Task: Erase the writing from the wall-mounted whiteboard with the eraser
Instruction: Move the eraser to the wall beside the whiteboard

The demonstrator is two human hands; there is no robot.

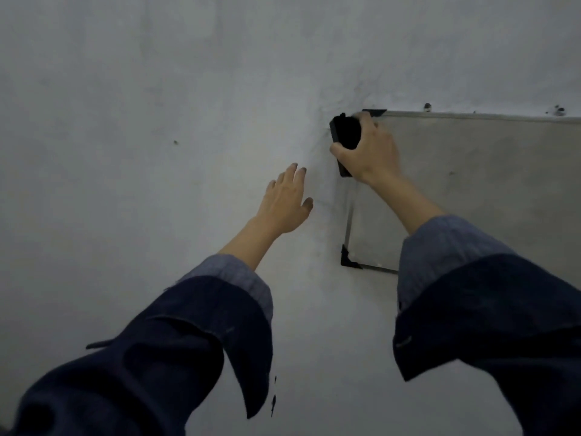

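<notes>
Lower frame, nearest the camera: two forearms in dark blue sleeves with lighter blue turned-back cuffs, the left sleeve (163, 350) rising from the lower left corner, the right sleeve (490, 306) from the lower right.

Centre of frame: the left hand (287, 204) is spread open, fingers extended and slightly apart, holding nothing; it lies against or just short of the white wall (157, 105) (contact cannot be confirmed from this angle), to the left of the board's edge.

Upper centre: the right hand (371, 149) is closed around a black eraser (345, 133), thumb on its lower left side and fingers over its top. The eraser sits at the upper left corner of the whiteboard (471, 184), overlapping the left frame edge and partly projecting over the wall.

Right half of frame, farthest: the whiteboard is mounted on the wall, with a thin metal frame and black corner caps visible at upper left and lower left. Its surface appears grey and smudged in dim light; no legible writing can be made out. A few small dark marks dot the wall above the top edge.
</notes>
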